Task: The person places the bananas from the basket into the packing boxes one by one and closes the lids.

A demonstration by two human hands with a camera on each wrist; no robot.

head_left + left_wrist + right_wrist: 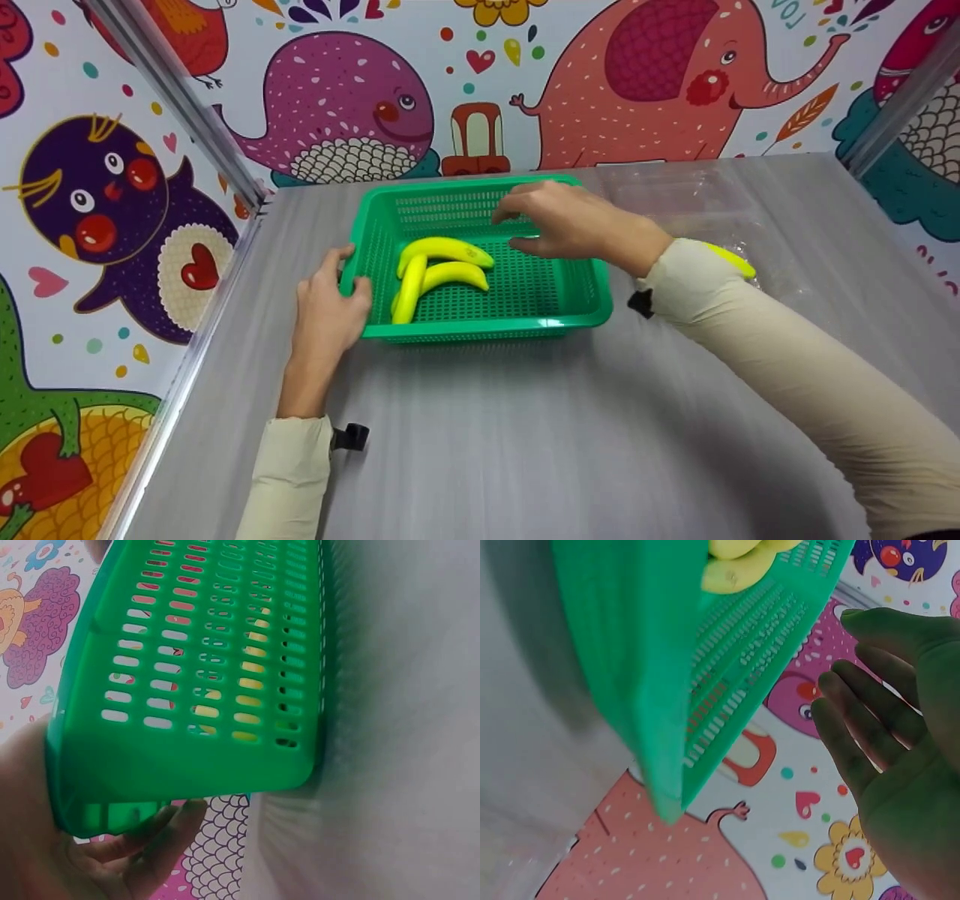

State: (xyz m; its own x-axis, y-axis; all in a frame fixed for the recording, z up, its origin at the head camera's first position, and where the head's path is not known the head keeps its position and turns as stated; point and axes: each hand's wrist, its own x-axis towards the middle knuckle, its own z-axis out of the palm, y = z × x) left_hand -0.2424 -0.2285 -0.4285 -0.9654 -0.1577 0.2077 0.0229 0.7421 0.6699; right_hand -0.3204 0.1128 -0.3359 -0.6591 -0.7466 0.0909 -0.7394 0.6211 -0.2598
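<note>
A green plastic basket [480, 328] stands on the table with three yellow bananas in its left half. One banana [409, 291] leans across two curved ones, the rear banana [446, 246] and the front banana [459, 274]. My left hand [330, 304] grips the basket's left rim; in the left wrist view its fingers [161, 844] curl around the end. Over the basket's right part hovers my right hand [566, 221], holding nothing. Its spread, relaxed fingers [870, 720] show in the right wrist view, apart from the bananas.
Clear plastic trays [675, 191] lie on the table at the back right. A yellow object [731, 259] pokes out there, partly hidden by my right sleeve [780, 352]. Walls with cartoon animals [345, 105] border the back and left of the grey table [480, 435].
</note>
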